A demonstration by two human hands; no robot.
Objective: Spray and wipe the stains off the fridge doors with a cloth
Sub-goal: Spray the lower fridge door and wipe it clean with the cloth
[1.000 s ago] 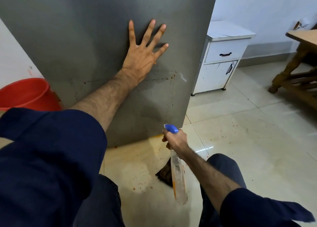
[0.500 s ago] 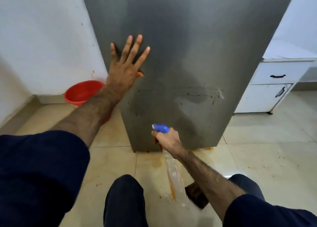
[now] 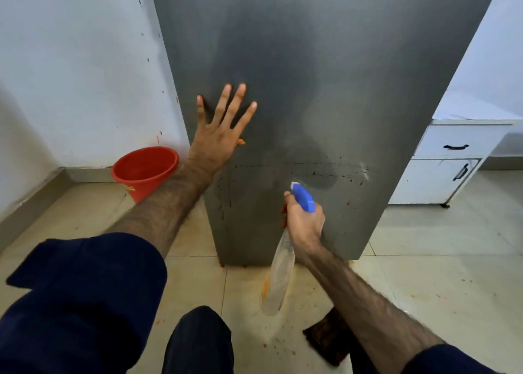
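Your right hand (image 3: pixel 304 221) grips the one clear plastic spray bottle with a blue trigger head (image 3: pixel 303 197), nozzle up toward the dark speckled stains (image 3: pixel 334 173) just above it on the tall grey steel fridge door (image 3: pixel 311 62). Your left hand (image 3: pixel 218 136) presses flat, fingers spread, left of them. One dark brown cloth (image 3: pixel 325 337) lies on the floor below.

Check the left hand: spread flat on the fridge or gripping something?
Spread flat: the left hand rests with straight, splayed fingers on the grey fridge door, holding nothing.

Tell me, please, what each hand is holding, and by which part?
The right hand grips the spray bottle at its neck; the left hand holds nothing.
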